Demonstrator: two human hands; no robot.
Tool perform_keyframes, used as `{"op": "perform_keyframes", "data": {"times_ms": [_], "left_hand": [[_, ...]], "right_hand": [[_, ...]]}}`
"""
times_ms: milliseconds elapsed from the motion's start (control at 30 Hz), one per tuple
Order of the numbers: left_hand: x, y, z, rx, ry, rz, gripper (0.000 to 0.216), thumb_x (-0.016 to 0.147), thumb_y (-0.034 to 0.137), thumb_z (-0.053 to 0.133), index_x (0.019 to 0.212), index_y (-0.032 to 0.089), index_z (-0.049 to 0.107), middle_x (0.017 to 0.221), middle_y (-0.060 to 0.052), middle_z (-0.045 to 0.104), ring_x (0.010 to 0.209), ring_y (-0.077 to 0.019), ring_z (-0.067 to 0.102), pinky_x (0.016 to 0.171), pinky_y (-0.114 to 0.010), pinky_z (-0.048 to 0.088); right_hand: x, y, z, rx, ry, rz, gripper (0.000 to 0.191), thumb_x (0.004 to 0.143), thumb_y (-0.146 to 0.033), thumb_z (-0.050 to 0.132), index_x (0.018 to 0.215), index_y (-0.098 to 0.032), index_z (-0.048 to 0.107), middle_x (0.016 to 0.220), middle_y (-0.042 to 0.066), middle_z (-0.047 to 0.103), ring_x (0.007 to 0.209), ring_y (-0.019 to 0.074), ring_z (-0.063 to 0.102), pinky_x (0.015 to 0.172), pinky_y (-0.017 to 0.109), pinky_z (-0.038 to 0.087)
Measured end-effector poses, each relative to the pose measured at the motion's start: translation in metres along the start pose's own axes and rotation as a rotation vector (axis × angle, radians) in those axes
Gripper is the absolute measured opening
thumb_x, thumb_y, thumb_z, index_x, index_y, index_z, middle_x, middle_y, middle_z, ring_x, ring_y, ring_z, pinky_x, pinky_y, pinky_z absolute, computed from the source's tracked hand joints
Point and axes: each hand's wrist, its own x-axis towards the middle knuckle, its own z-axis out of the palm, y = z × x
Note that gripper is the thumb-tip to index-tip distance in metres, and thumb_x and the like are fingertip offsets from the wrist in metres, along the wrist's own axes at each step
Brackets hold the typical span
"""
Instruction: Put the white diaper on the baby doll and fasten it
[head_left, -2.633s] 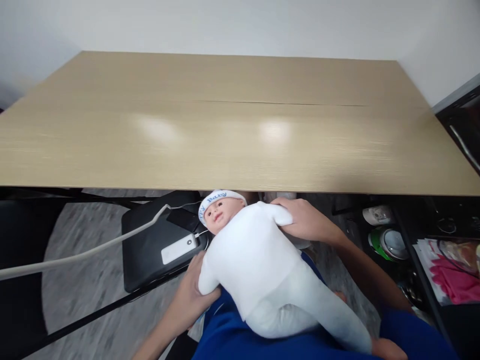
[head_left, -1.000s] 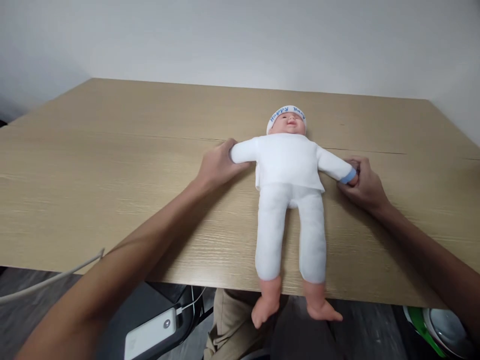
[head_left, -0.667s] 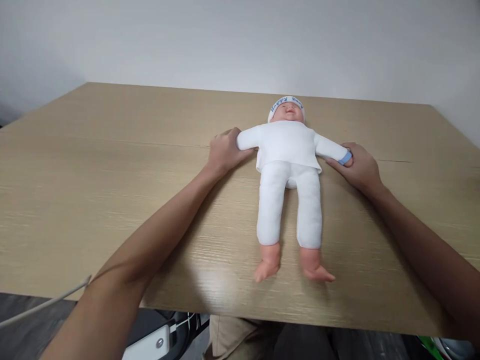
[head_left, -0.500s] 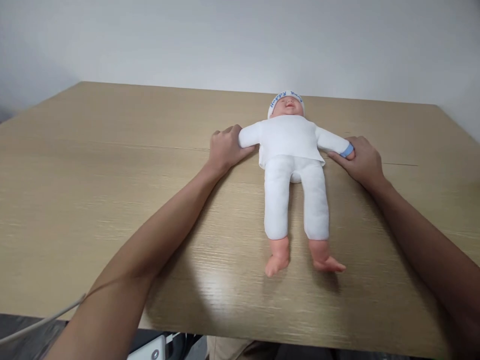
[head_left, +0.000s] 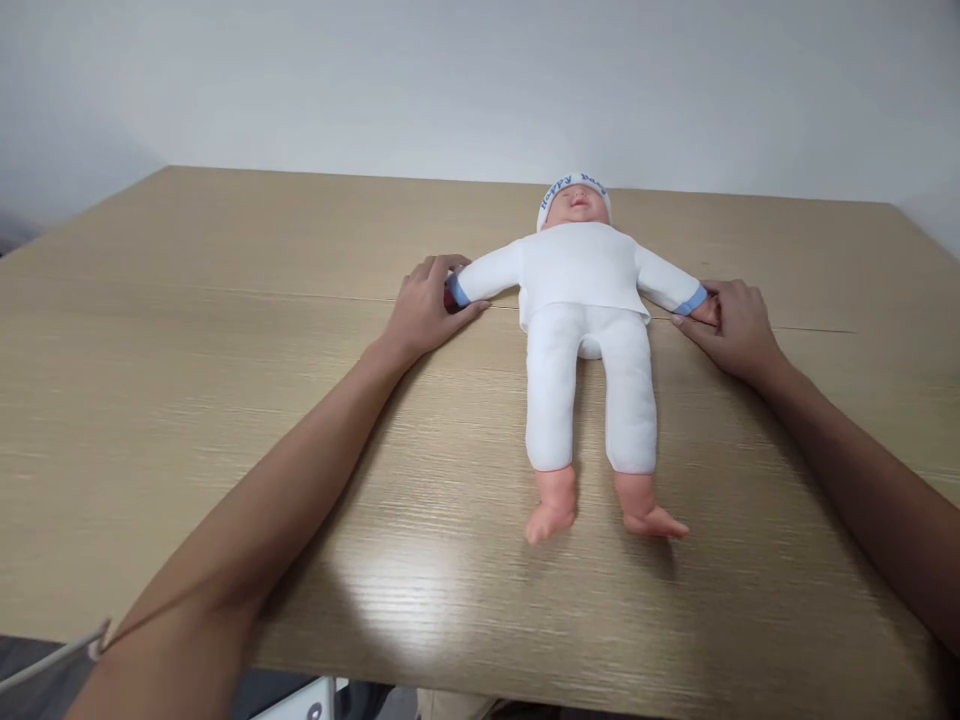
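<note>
Doll (head_left: 585,265): face-up on the worktop (head_left: 225,400), head toward the wall (head_left: 480,90)
Left hand (head_left: 424,310): fingers (head_left: 444,263) half-curled around one doll hand; cannot tell if gripping
Right hand (head_left: 741,325): likewise part-open around the other, grip unclear

The bottom edge crops a white device (head_left: 298,703) at seven o'clock, the left a cable (head_left: 49,668) at eight. The right hand (head_left: 739,325) (toward three) partly hides the doll's fist (head_left: 706,311).

Wooden table (head_left: 187,350) before a pale wall (head_left: 480,90), cable (head_left: 56,658) lower left.
</note>
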Motion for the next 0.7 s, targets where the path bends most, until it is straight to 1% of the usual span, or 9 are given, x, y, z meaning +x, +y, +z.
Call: {"op": "perform_keyframes", "data": {"times_ms": [67,133,233,367,533,633,700], "left_hand": [[-0.005,-0.004,-0.003,-0.001,0.005,-0.001,0.072,0.102,0.074,0.061,0.149,0.020,0.061,0.143,-0.018,0.071,0.130,-0.0372,0.063,0.115,-0.049,0.048],[-0.006,-0.006,-0.004,0.009,0.008,-0.015,0.069,0.104,0.072,0.061,0.150,0.021,0.063,0.141,-0.017,0.073,0.127,-0.0370,0.064,0.114,-0.049,0.048],[-0.003,-0.008,-0.001,0.035,0.003,-0.055,0.065,0.105,0.068,0.062,0.151,0.023,0.066,0.136,-0.016,0.075,0.123,-0.0374,0.064,0.112,-0.049,0.047],[0.003,-0.012,0.005,0.041,0.014,-0.074,0.066,0.103,0.066,0.065,0.153,0.023,0.067,0.130,-0.017,0.077,0.119,-0.0373,0.064,0.111,-0.049,0.047],[0.002,-0.018,0.011,0.042,0.029,-0.080,0.070,0.102,0.066,0.065,0.158,0.023,0.064,0.134,-0.018,0.075,0.123,-0.0375,0.063,0.112,-0.048,0.046],[-0.003,-0.016,0.012,0.043,0.050,-0.101,0.070,0.102,0.062,0.065,0.159,0.022,0.062,0.143,-0.020,0.072,0.131,-0.0388,0.061,0.115,-0.049,0.045],[-0.009,-0.011,0.011,0.045,0.065,-0.117,0.068,0.102,0.056,0.063,0.160,0.020,0.061,0.150,-0.021,0.068,0.136,-0.0400,0.060,0.117,-0.051,0.045]], "right_hand": [[-0.006,-0.006,-0.004,-0.009,0.031,0.000,0.057,0.098,-0.064,0.065,0.136,-0.023,0.070,0.130,0.022,0.075,0.120,0.0437,0.066,0.110,0.063,0.049],[-0.011,-0.013,-0.008,-0.011,0.035,0.002,0.058,0.098,-0.060,0.065,0.142,-0.022,0.067,0.139,0.022,0.074,0.127,0.0449,0.066,0.114,0.064,0.048],[-0.011,-0.020,-0.011,-0.011,0.016,0.016,0.056,0.098,-0.056,0.064,0.142,-0.023,0.068,0.140,0.021,0.075,0.129,0.0461,0.066,0.113,0.064,0.048],[-0.006,-0.017,-0.008,0.004,0.011,0.003,0.051,0.099,-0.055,0.063,0.138,-0.022,0.072,0.136,0.022,0.076,0.128,0.0457,0.067,0.111,0.064,0.049],[-0.005,-0.008,0.001,0.020,0.052,0.004,0.052,0.100,-0.054,0.062,0.140,-0.022,0.071,0.138,0.020,0.076,0.129,0.0424,0.065,0.115,0.062,0.047],[-0.010,-0.005,0.004,0.012,0.051,0.004,0.054,0.100,-0.052,0.060,0.142,-0.020,0.070,0.140,0.020,0.074,0.131,0.0406,0.064,0.118,0.060,0.046],[-0.015,-0.007,0.005,-0.010,0.067,0.008,0.055,0.101,-0.049,0.058,0.145,-0.018,0.068,0.141,0.022,0.073,0.132,0.0409,0.062,0.118,0.060,0.046]]}}
